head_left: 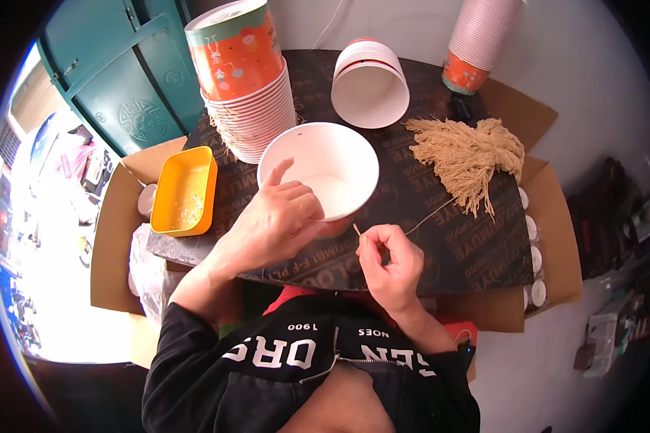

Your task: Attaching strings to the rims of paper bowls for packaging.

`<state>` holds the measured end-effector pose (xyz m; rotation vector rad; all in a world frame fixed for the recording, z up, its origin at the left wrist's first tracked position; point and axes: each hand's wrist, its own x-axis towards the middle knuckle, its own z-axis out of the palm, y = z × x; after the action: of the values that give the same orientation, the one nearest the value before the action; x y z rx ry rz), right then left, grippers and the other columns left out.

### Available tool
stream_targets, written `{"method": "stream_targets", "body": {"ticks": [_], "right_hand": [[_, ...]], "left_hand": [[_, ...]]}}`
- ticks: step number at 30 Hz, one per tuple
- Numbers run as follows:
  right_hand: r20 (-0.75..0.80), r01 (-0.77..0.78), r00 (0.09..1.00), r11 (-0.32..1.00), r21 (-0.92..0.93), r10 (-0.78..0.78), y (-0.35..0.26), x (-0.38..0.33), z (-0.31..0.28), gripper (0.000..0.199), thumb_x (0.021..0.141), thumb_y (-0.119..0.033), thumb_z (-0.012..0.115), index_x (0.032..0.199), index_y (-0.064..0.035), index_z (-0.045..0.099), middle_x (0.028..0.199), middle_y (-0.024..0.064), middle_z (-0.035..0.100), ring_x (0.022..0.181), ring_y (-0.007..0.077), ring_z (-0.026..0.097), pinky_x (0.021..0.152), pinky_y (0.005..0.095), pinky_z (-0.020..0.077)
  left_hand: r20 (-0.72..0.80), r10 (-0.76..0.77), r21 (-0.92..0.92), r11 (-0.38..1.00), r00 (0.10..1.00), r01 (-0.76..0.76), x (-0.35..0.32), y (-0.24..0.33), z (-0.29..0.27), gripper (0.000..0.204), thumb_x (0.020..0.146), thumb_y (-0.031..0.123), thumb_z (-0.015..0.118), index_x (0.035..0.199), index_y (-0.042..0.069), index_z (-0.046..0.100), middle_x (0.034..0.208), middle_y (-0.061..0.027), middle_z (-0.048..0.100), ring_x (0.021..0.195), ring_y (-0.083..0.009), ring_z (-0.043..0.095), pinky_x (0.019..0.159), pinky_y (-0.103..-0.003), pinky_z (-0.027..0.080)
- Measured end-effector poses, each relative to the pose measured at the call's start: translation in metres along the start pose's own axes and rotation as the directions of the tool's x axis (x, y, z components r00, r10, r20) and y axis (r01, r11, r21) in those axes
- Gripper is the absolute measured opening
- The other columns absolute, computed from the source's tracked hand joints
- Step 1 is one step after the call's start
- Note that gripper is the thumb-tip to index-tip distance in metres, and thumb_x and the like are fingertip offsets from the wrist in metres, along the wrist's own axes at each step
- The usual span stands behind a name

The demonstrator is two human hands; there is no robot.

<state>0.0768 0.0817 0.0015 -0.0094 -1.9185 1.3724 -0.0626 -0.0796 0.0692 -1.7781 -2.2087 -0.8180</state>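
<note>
A large white-lined paper tub (339,155) stands at the table's near middle, its mouth toward me. My left hand (274,216) is at its near-left rim, index finger stretched out and the other fingers curled over the edge, thumb low on the outside. To the right of the tub, my right hand (391,263) pinches a thin tan string (432,216) between thumb and forefinger. A short end pokes out past the fingertips. The string's other side runs up to a shaggy bundle of tan strings (469,155) on the table's right.
Behind the tub rises a tall stack of orange-and-green paper tubs (238,65). Another nested stack (372,94) lies with its mouth toward me; a third (477,54) stands far right. A yellow tray (184,191) holds small bits. Cardboard boxes (115,238) flank the dark table (469,252).
</note>
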Motion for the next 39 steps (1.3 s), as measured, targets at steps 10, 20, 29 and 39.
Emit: {"method": "stream_targets", "body": {"ticks": [10, 20, 29, 39], "right_hand": [[0.015, -0.097, 0.995, 0.995, -0.022, 0.097, 0.006, 0.004, -0.005, 0.008, 0.085, 0.007, 0.066, 0.086, 0.0031, 0.06, 0.07, 0.0076, 0.062, 0.059, 0.0111, 0.059, 0.056, 0.0257, 0.048], [0.026, -0.097, 0.995, 0.995, -0.025, 0.097, 0.009, 0.01, 0.001, 0.008, 0.084, 0.007, 0.066, 0.085, 0.0028, 0.059, 0.069, 0.0079, 0.063, 0.059, 0.0115, 0.061, 0.055, 0.0266, 0.0487], [0.031, -0.087, 0.996, 0.996, -0.029, 0.088, 0.012, 0.014, 0.004, 0.004, 0.087, 0.005, 0.066, 0.088, 0.0031, 0.062, 0.072, -0.0002, 0.061, 0.064, 0.002, 0.053, 0.054, 0.0198, 0.0431], [-0.012, -0.049, 0.999, 0.998, -0.039, 0.048, 0.015, 0.016, 0.012, 0.008, 0.086, 0.005, 0.067, 0.087, 0.0026, 0.06, 0.072, 0.0108, 0.063, 0.06, 0.0154, 0.061, 0.056, 0.0282, 0.0491]], "left_hand": [[-0.05, -0.127, -0.087, 0.989, 0.991, 0.123, 0.008, 0.004, -0.003, 0.01, 0.084, 0.005, 0.073, 0.084, 0.006, 0.063, 0.079, -0.0066, 0.067, 0.081, -0.0237, 0.068, 0.115, -0.059, 0.028], [-0.087, -0.153, -0.044, 0.988, 0.984, 0.149, 0.01, -0.003, -0.011, 0.006, 0.087, 0.008, 0.068, 0.087, 0.005, 0.063, 0.076, -0.0069, 0.064, 0.074, -0.0242, 0.066, 0.115, -0.056, 0.029], [0.07, -0.038, -0.098, 0.994, 0.997, 0.045, 0.029, -0.008, -0.013, 0.013, 0.085, 0.004, 0.067, 0.098, 0.003, 0.066, 0.09, -0.0104, 0.066, 0.092, -0.0314, 0.064, 0.11, -0.051, 0.035], [0.51, 0.101, -0.306, 0.949, 0.854, 0.07, 0.058, -0.03, 0.005, 0.017, 0.083, 0.009, 0.062, 0.094, -0.002, 0.068, 0.081, -0.0189, 0.067, 0.079, -0.0337, 0.065, 0.075, -0.041, 0.051]]}}
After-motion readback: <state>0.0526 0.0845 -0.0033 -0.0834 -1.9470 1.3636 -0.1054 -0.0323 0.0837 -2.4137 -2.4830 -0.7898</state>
